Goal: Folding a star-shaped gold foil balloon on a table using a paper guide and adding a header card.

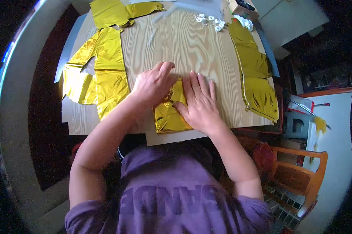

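A folded packet of shiny gold foil (170, 119) lies at the table's near edge, partly over a pale flat sheet (160, 139). My right hand (201, 103) rests flat on its right side, fingers stretched forward and thumb across the foil. Over the packet's far left part, my left hand (152, 85) is closed with curled fingers. What its fingertips grip is hidden from view. Left of my hands lies a flat gold foil shape (109, 62), like a deflated foil balloon. Another gold foil shape (257, 74) lies along the table's right side.
More gold foil (109, 13) covers the far left of the wood-grain table (168, 43). Several small white pieces (211, 20) sit at the far right, near a cardboard box (242, 9) and a crumpled white bundle (244, 23). A wooden chair (318, 167) stands at the lower right.
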`<control>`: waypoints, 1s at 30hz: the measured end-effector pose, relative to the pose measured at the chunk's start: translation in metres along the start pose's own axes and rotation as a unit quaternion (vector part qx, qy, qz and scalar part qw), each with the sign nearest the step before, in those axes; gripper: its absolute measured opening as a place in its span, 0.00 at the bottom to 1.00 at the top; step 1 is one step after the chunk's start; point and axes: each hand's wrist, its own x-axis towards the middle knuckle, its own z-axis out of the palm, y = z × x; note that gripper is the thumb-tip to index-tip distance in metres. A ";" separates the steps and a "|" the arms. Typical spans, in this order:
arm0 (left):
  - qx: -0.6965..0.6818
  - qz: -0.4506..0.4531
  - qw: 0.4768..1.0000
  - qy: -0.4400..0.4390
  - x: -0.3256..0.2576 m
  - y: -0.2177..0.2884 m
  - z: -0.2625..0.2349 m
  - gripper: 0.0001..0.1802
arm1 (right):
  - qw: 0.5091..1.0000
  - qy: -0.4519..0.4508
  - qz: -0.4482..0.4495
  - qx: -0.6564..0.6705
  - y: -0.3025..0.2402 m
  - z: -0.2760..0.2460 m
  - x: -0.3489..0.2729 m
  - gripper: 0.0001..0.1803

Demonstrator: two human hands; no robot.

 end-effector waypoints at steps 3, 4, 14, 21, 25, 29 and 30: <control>0.035 0.036 0.998 0.037 -0.007 -0.007 -0.009 0.22 | 1.000 0.001 -0.002 -0.004 0.000 0.003 -0.003 0.46; 0.047 0.062 0.995 0.057 -0.011 -0.011 -0.013 0.22 | 1.000 0.000 -0.004 -0.007 0.001 0.003 -0.004 0.46; 0.093 0.125 0.986 0.052 -0.040 0.050 0.004 0.38 | 0.998 -0.033 -0.009 -0.046 -0.001 -0.003 -0.004 0.43; 0.166 0.061 0.984 -0.011 -0.080 0.005 -0.002 0.52 | 0.999 -0.021 0.029 -0.020 -0.003 -0.002 -0.003 0.46; 0.164 0.029 0.984 -0.063 -0.090 -0.005 -0.028 0.54 | 0.999 -0.019 0.026 -0.026 -0.003 -0.002 -0.003 0.46; 0.123 -0.005 0.991 -0.060 -0.079 0.016 -0.036 0.51 | 0.999 -0.010 0.023 -0.029 -0.001 0.002 -0.004 0.45; 0.122 0.009 0.991 -0.061 -0.073 0.028 -0.032 0.51 | 0.999 -0.011 0.021 -0.030 -0.001 0.001 -0.004 0.45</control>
